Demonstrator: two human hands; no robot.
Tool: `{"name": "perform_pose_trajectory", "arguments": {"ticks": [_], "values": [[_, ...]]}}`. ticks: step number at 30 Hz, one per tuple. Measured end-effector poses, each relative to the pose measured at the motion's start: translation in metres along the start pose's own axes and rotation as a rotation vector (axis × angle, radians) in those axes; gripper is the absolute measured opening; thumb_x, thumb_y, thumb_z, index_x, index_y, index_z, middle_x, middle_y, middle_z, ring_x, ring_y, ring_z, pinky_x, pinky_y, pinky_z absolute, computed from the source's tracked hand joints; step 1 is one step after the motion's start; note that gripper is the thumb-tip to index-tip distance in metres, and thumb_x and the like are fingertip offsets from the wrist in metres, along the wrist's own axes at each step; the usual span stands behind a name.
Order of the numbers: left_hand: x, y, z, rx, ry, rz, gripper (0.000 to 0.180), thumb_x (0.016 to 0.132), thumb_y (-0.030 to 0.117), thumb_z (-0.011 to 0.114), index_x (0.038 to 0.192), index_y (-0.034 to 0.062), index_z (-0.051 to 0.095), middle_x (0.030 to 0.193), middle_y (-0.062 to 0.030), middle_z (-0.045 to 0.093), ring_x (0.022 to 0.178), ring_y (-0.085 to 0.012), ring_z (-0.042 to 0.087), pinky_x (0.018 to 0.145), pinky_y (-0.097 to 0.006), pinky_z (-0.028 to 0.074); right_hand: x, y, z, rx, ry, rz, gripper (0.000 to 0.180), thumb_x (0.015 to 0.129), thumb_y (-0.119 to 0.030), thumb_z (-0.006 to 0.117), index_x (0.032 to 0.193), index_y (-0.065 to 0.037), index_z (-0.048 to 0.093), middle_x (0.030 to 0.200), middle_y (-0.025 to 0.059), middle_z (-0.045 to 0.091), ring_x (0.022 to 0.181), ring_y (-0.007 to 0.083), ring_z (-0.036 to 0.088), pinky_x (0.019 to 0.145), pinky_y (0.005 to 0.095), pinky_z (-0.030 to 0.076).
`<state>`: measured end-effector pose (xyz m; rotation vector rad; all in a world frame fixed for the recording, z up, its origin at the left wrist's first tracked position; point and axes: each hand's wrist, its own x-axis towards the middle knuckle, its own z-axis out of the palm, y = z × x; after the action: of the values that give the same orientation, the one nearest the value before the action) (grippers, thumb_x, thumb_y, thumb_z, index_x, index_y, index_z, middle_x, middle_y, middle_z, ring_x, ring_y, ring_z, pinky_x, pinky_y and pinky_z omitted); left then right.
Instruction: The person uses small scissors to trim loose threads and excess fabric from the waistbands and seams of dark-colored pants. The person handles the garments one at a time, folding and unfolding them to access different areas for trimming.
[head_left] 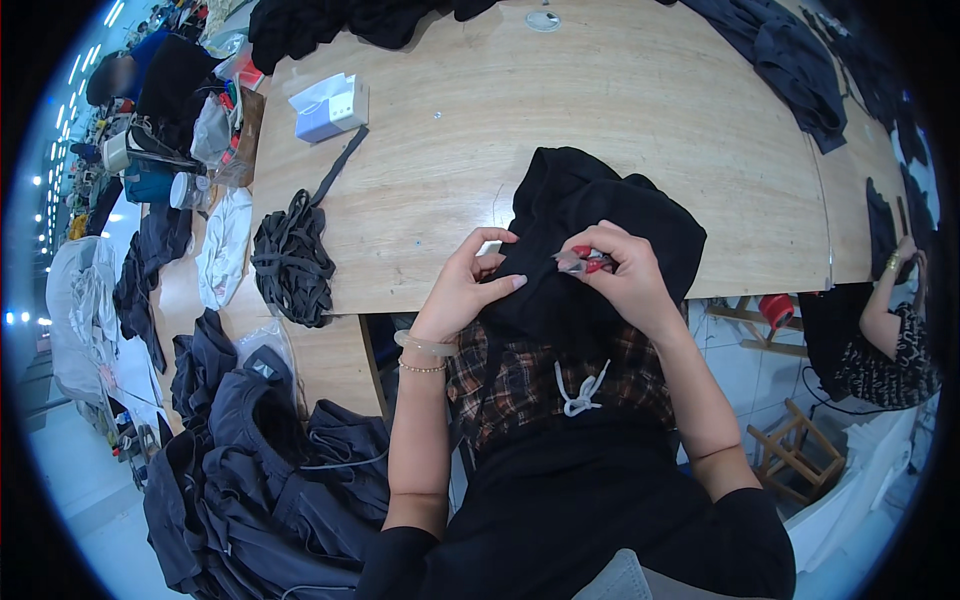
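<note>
A black garment (600, 215) lies bunched over the table's front edge, its lower part hanging onto my lap. At its left side my left hand (470, 280) grips the cloth, thumb on top and the other fingers curled at the edge. Something small and white (490, 247) shows between those fingers, too hidden to name. My right hand (625, 265) is closed around small red-handled thread snips (585, 262). Their metal tips point left, just over the black cloth. Whether the blades touch the fabric I cannot tell.
On the wooden table (430, 190) are a tissue box (332, 108) and a coil of dark fabric strip (293, 260). Dark garments (265, 480) pile up at lower left. Another person's arm (885, 300) is at far right, near wooden stools (795, 455).
</note>
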<state>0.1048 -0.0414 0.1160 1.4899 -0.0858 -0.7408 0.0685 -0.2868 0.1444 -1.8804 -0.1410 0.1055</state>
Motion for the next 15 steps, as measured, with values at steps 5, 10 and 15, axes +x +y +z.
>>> {"name": "perform_pose_trajectory", "arguments": {"ticks": [5,10,15], "values": [[-0.005,0.011,0.01,-0.244,-0.003,0.019,0.05,0.089,-0.007,0.07,0.133,0.0052,0.049,0.114,-0.0128,0.072,0.101,-0.0117,0.068,0.091,-0.024,0.052,0.0,-0.002,0.011,0.074,-0.023,-0.072,0.022,0.084,0.004,0.072,0.105,0.0,0.07,0.089,0.0027,0.064,0.076,0.009,0.056,0.068,0.0247,0.045],[-0.011,0.029,0.024,-0.356,0.007,0.076,0.055,0.09,-0.007,0.067,0.139,0.005,0.046,0.115,-0.0135,0.072,0.104,-0.0132,0.068,0.093,-0.026,0.053,0.0,-0.005,0.015,0.393,0.045,0.082,0.016,0.09,-0.006,0.074,0.104,-0.002,0.068,0.092,0.0004,0.066,0.084,0.0059,0.057,0.075,0.0238,0.046],[-0.012,0.037,0.034,-0.342,0.056,0.11,0.055,0.093,-0.003,0.065,0.143,0.0049,0.044,0.111,-0.0104,0.072,0.101,-0.0111,0.067,0.092,-0.025,0.051,0.001,-0.014,-0.002,0.292,0.126,-0.003,0.023,0.087,-0.014,0.08,0.101,-0.003,0.067,0.091,-0.0006,0.064,0.086,0.0065,0.058,0.078,0.0238,0.046]]}}
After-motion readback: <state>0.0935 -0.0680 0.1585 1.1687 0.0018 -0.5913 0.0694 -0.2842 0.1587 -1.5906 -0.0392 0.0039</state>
